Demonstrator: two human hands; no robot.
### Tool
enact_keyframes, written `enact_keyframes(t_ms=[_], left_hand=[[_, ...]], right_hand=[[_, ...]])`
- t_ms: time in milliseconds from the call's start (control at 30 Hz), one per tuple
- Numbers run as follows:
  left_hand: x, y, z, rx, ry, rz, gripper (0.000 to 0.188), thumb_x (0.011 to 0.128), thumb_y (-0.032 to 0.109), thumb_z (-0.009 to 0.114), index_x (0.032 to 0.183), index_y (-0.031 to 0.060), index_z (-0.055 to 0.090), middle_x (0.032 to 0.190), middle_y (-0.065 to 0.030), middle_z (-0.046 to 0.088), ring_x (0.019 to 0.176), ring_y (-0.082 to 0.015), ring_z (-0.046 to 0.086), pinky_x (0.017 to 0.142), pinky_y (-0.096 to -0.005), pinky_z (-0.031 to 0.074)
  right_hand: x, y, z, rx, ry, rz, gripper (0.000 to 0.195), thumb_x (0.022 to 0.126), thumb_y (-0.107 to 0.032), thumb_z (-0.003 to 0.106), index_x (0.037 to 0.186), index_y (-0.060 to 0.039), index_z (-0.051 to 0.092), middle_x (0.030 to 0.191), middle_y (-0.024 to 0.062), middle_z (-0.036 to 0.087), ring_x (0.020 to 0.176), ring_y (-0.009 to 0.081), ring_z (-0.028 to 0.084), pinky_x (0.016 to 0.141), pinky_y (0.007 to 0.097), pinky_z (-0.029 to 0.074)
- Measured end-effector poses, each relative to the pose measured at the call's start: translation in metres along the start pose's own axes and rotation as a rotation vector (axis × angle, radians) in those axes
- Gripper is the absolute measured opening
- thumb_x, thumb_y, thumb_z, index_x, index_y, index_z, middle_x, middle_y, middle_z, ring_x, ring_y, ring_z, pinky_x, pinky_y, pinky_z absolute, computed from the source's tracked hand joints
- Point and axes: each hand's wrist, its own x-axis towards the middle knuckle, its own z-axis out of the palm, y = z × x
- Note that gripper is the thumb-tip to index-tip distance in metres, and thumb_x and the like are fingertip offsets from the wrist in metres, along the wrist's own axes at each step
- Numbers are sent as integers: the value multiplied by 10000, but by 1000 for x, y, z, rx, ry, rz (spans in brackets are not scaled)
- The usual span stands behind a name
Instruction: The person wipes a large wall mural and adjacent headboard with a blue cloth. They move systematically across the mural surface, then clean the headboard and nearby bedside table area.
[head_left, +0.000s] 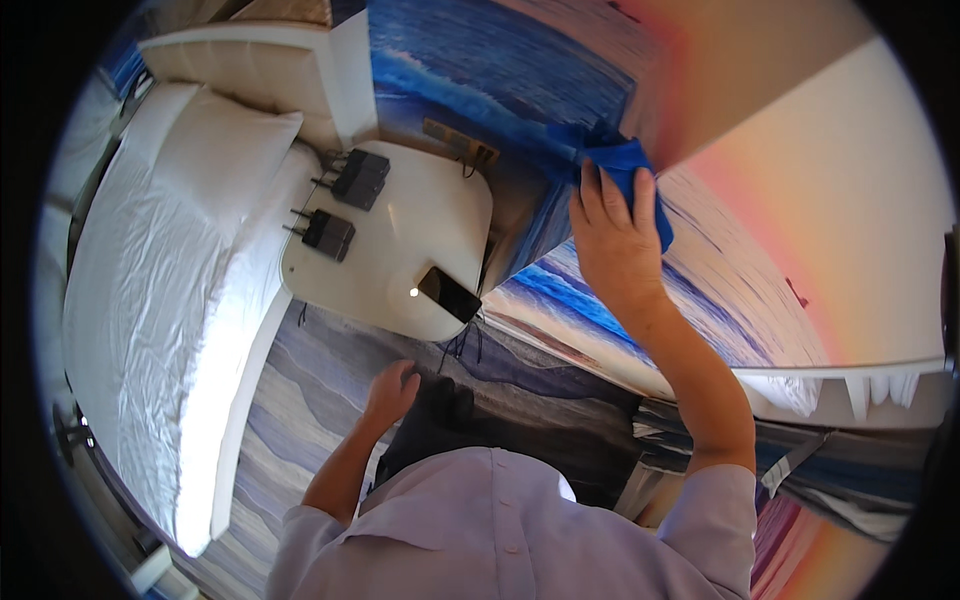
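Note:
My right hand (616, 232) is raised with its fingers spread over a blue cloth (626, 169), which it presses at the corner of a wall painted with sea waves (495, 67). Part of the cloth is covered by the fingers. Low on the left, my left hand (391, 391) hangs above the carpet with nothing in it, its fingers slightly bent and apart. In front of it stands a white table (409, 225) with rounded corners. A black smartphone (449, 293) lies near the table's right front edge.
Two dark devices with prongs, one (360, 178) behind the other (328, 235), sit on the table's left side. A bed with white sheets (150, 300) and a pillow (225, 161) runs along the left. Wall sockets (460, 140) are behind the table. Cables (457, 346) dangle at its front corner.

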Motion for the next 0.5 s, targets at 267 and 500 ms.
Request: enact_keyframes(t_ms=[267, 500], left_hand=[[-89, -35, -4, -20, 72, -346, 403, 984, 251, 658, 1289, -12, 681, 1236, -222, 735, 1155, -395, 704, 985, -468, 553], [-256, -175, -1, 317, 5, -568, 308, 955, 282, 643, 928, -9, 741, 954, -269, 736, 881, -424, 715, 760, -508, 554]], right_hand=[[-7, -101, 62, -19, -514, -361, 358, 960, -223, 592, 1166, -6, 788, 1211, 269, 710, 1204, 432, 624, 1114, 676, 372], [-11, -148, 102, 48, -668, -404, 379, 943, -258, 615, 1230, -96, 802, 1272, 214, 726, 1231, 462, 638, 1068, 723, 411]])
